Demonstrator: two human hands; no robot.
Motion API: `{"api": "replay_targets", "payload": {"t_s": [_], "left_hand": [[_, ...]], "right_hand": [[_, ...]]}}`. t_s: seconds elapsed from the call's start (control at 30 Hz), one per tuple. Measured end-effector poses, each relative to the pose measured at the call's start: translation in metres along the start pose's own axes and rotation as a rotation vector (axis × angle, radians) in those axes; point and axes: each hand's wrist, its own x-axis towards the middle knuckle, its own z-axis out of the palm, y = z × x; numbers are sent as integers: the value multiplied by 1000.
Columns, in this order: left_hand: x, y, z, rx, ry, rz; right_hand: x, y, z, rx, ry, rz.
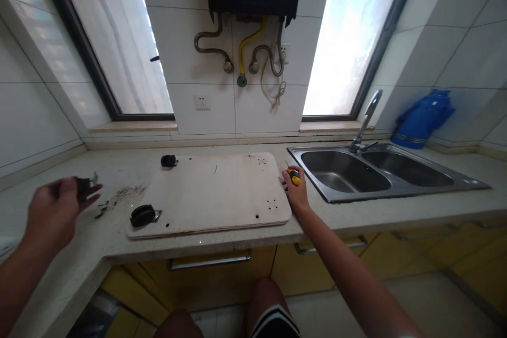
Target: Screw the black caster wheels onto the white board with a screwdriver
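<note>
Screwdriver [293, 176] in our right hand [298, 193], fingers closed around its yellow-and-black handle, we hold it beside the right edge of the pale board [214, 190], which lies on the counter [99, 232] left of the sink [467, 185]. Our left hand [55, 206] clamps its fingers on a dark caster [83, 186]; two black casters [142, 215] sit at the board's left corners.

Black shorts [276, 326], striped in white

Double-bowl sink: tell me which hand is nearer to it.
Right. The right hand, gripping a screwdriver, is just left of the sink, by one end of the white board. The left hand, holding a black caster, is far off, past the board's other end.
</note>
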Motion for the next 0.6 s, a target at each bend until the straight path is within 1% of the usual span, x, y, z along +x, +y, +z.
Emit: {"api": "replay_targets", "payload": {"t_s": [0.03, 0.07, 0.1, 0.13, 0.2, 0.23, 0.3, 0.37, 0.43, 0.47, 0.53, 0.6], "left_hand": [[5, 11, 26, -54, 107, -17], [8, 24, 54, -190, 292, -83], [9, 38, 85, -287, 348, -103], [9, 52, 116, -330, 311, -92], [8, 83, 179, -281, 133, -15], [8, 97, 208, -235, 47, 47], [12, 121, 262, -193, -148, 156], [20, 135, 307, -161, -316, 213], [29, 139, 342, -92, -441, 246], [33, 137, 356, -47, -481, 261], [38, 129, 378, 42, -505, 295], [39, 117, 390, 96, -478, 352]], "right_hand": [[0, 0, 1, -5, 2, -5], [0, -1, 1, -11, 5, -9], [0, 0, 2, -16, 6, -12], [0, 0, 2, -21, 7, -13], [1, 1, 3, -30, 9, -10], [1, 2, 3, -38, 12, -10], [2, 3, 3, -60, 17, -16], [2, 4, 3, -90, 22, -26], [2, 4, 2, -120, 27, -33], [2, 4, 2, -132, 29, -35], [2, 4, 2, -150, 34, -39], [2, 5, 2, -161, 32, -47]]}}
